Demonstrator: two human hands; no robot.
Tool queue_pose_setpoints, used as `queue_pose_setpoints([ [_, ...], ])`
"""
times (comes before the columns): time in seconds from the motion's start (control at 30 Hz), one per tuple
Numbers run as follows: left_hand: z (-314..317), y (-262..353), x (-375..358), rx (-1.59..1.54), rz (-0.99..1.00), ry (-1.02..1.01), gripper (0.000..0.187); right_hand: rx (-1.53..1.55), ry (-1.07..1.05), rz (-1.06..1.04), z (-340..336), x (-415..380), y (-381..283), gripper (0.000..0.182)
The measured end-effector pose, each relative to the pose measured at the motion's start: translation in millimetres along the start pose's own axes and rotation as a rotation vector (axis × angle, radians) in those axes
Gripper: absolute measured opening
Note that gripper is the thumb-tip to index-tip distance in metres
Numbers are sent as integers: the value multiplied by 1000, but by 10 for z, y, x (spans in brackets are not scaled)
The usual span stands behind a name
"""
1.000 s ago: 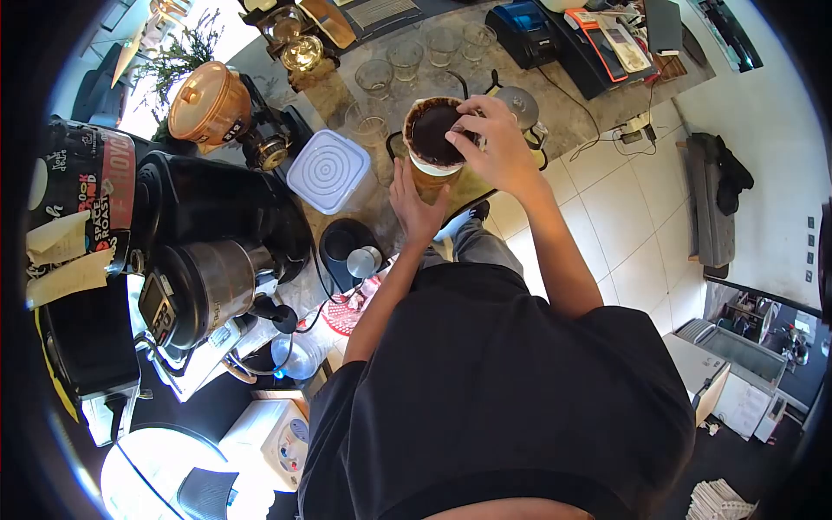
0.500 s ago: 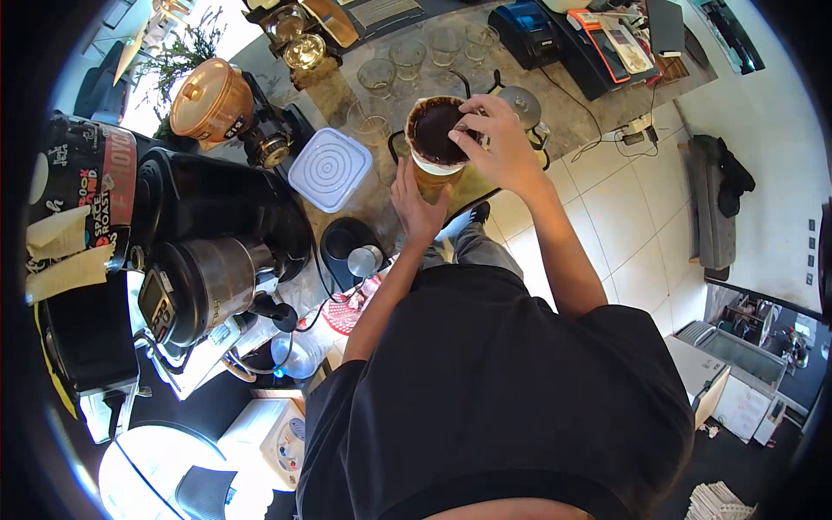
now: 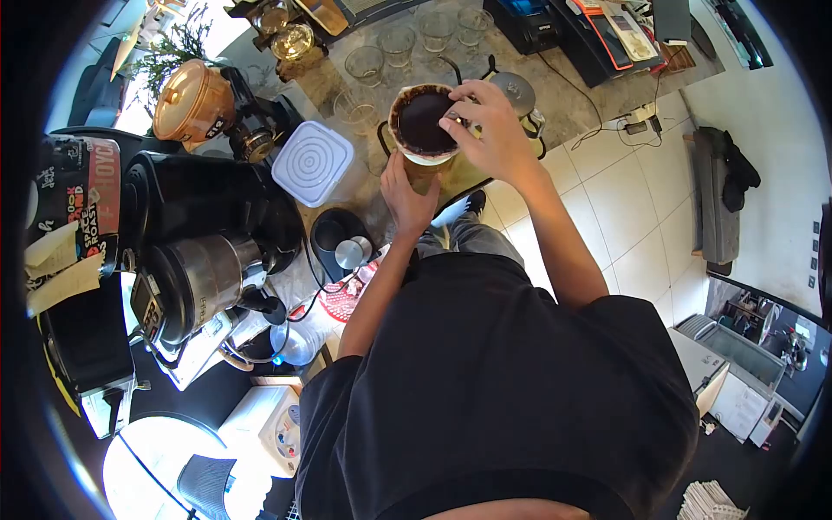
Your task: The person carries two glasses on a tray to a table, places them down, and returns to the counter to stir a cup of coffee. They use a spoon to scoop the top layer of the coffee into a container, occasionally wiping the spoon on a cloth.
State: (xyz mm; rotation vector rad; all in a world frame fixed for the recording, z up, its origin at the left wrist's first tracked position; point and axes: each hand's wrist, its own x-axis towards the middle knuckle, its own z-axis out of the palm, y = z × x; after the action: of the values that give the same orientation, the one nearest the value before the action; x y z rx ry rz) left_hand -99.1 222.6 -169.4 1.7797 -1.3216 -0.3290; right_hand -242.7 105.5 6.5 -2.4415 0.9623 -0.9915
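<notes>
1. A tub (image 3: 313,163) is left of the filter cup (image 3: 426,159), lid on; I can't tell what's inside.
2. The left hand (image 3: 410,201) is by the filter cup's lower side, fingers spread; I can't tell if they grip.
3. Dark, wet-looking stuff fills the filter cup, over the tabletop (image 3: 563,113).
4. At its right rim, the right hand (image 3: 490,134) seems to pinch a small shiny thing (image 3: 453,116), maybe working the dark stuff; that needs a steady cup.

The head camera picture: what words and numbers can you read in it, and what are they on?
"SPACE ROAST": on the sticker-covered container at the left.
"HOY", then letters I can't be sure of: on the reddish band around that container.
Other lettering on the container: too blurred.
Small screen on the black-and-silver machine: too blurred to read.
Mark on the copper-coloured pot: too small.
Any other print: too small or blurred.
</notes>
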Motion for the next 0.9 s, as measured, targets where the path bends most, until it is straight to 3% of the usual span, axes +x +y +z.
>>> queue_pose_setpoints([
  [0.33, 0, 35, 29, 63, 23, 8, 93, 72, -79, -94, -114, 91, 172, 16],
  [0.63, 5, 297, -2, -81, -155, 117, 83, 266, -201, -212, -161, 258, 361, 14],
  [0.9, 257, 463, -149, 212, -208, 236, 77, 376, -295, -359, -157, 412, 593, 14],
])
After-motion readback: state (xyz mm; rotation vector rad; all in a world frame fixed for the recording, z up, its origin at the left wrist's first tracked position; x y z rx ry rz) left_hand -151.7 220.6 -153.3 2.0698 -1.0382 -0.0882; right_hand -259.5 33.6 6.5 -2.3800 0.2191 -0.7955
